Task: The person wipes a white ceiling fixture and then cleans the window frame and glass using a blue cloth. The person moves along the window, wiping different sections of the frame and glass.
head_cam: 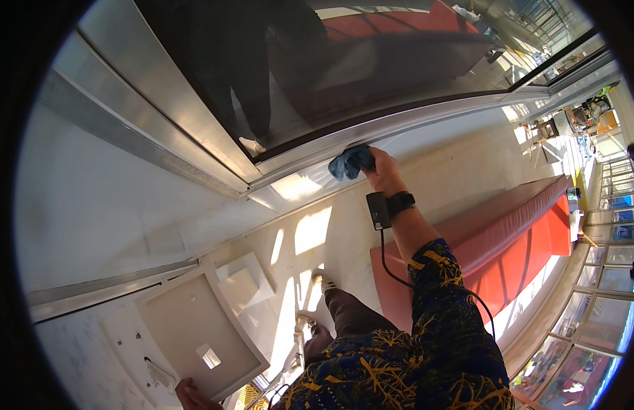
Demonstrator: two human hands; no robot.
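Note:
Bunched in my right hand (382, 168) is a blue cloth (350, 163), held against the ledge below the metal frame (378, 123) of a dark glass pane (388, 77). A black device with a cable is strapped to that wrist. At the bottom left, my left hand (194, 395) rests its fingers at the edge of a pale rectangular panel (199, 328) with a small square opening. Part of the left hand lies beyond the picture's lower edge, and its grip on the panel is unclear.
A red padded bench (501, 241) stands to the right. A white square block (244, 281) is on the tiled floor (342, 230) near my feet. Farther right are chairs, assorted items and large windows. A pale wall (117, 195) lies to the left.

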